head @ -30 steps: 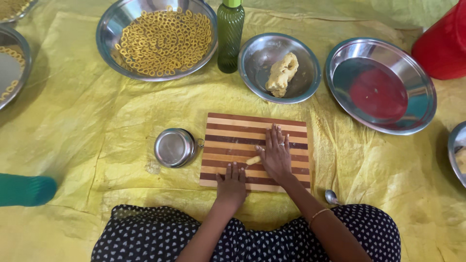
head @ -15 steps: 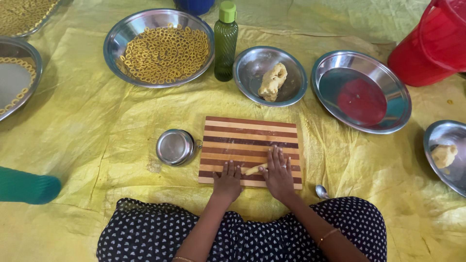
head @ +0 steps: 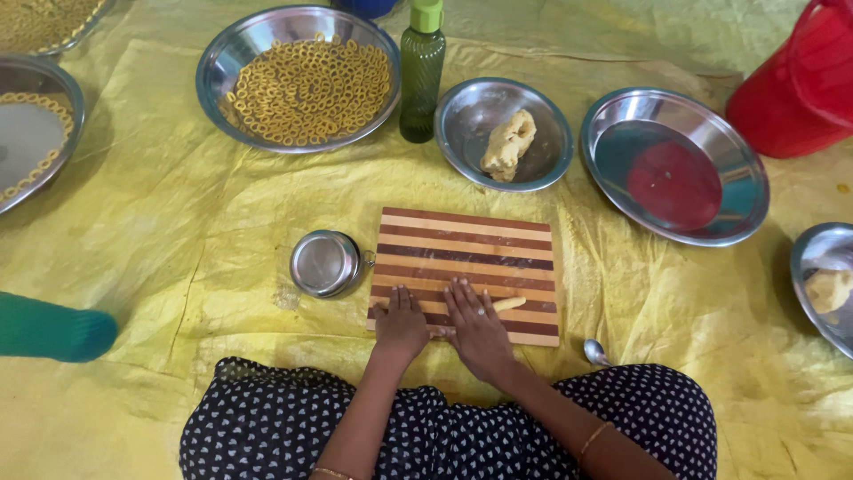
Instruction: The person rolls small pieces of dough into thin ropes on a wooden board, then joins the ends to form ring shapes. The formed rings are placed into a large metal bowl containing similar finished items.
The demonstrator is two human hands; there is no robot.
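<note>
A thin dough roll [head: 508, 304] is pressed flat against the striped wooden cutting board [head: 466, 244] at lower centre of the frame. It is covered by the left hand [head: 402, 322] and right hand [head: 477, 324], both flat with fingers extended; only its right end shows beside the right hand.

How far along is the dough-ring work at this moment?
Done: a large steel bowl is heaped with shaped rings, with more on the plate at left. In hand: left hand and right hand lie flat on a thin dough rope on the striped board. Left: dough lumps in the small bowl and the right-edge bowl.
</note>
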